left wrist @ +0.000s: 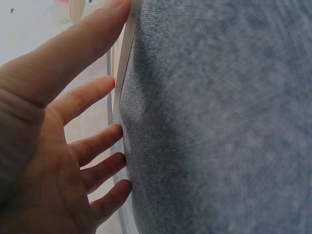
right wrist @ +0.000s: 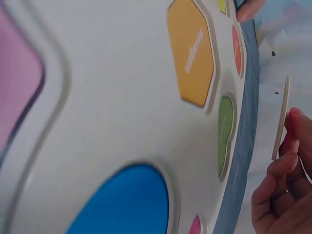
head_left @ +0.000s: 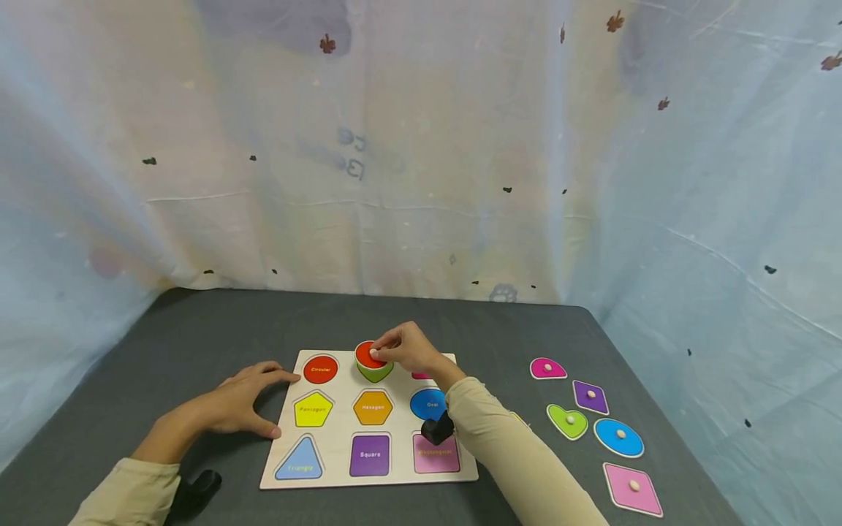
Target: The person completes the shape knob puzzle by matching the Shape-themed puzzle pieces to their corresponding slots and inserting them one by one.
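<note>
— Wood, is that what the puzzle board (head_left: pixel 342 420) is made of?

— Yes, it is pale, flat, smooth wood, and it lies in the middle of the dark grey table (head_left: pixel 131 351). The table top looks soft and fuzzy, like felt. The board has colored holes: a red circle, a yellow pentagon, an orange hexagon, a blue triangle, a purple square, a blue oval, a pink one and a green heart.

— What is the right hand (head_left: pixel 408 348) doing?

— Its fingers pinch a thin, round, red piece (head_left: pixel 368 355) with a pale edge. It is held just over the green heart hole (head_left: pixel 375 371), at the far edge of the board.

— And the left hand (head_left: pixel 240 400)?

— It lies flat on the table with fingers spread wide and straight. The fingertips (left wrist: pixel 117 134) touch the board's left edge.

— What else is there?

— Near the right edge of the table lie five loose pieces with little pale knobs: a pink one (head_left: pixel 547 368), a purple diamond (head_left: pixel 590 396), a green heart (head_left: pixel 569 421), a blue circle (head_left: pixel 619 437) and a pink diamond (head_left: pixel 633 488). A thin pale curtain (head_left: pixel 421 146) hangs behind.
</note>
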### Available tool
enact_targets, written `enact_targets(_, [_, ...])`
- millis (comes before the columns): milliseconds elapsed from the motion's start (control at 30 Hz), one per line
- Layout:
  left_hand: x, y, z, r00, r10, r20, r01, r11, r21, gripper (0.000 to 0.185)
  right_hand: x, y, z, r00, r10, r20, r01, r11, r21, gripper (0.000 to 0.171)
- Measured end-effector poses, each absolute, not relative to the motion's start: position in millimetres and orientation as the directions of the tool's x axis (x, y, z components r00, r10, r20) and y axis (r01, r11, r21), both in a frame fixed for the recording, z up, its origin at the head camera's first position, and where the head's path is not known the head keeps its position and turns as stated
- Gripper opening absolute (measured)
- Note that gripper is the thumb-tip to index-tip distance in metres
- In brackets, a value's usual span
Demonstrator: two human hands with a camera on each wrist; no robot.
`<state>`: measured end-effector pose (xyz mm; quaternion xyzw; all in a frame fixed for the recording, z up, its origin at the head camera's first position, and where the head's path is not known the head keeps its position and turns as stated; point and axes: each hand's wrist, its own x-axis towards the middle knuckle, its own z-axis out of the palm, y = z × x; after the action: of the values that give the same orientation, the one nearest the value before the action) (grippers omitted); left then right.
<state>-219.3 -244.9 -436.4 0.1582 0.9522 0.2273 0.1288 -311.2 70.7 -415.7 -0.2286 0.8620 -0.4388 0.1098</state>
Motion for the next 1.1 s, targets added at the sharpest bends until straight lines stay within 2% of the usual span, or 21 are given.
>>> enact_targets(333, [-219, -244, -436, -0.916, 0.359, -0.181, 0.239, 0.848, 0.472, 0.091, -305, 36, -422, -0.899, -0.437, -0.014, -0.241, 0.521, -0.819, 0.013])
enact_targets(833, [-222, -247, -438, -0.913, 0.37, -0.172, 0.261, 0.853, 0.453, 0.089, -297, -11, -432, -0.923, -0.384, -0.014, -0.229, 0.578, -0.783, 0.01])
enact_targets(1100, [-221, -248, -439, -0.91, 0.388, -0.147, 0.283, 0.84, 0.462, 0.089, -293, -29, -433, -0.945, -0.326, -0.018, -0.212, 0.654, -0.726, 0.006])
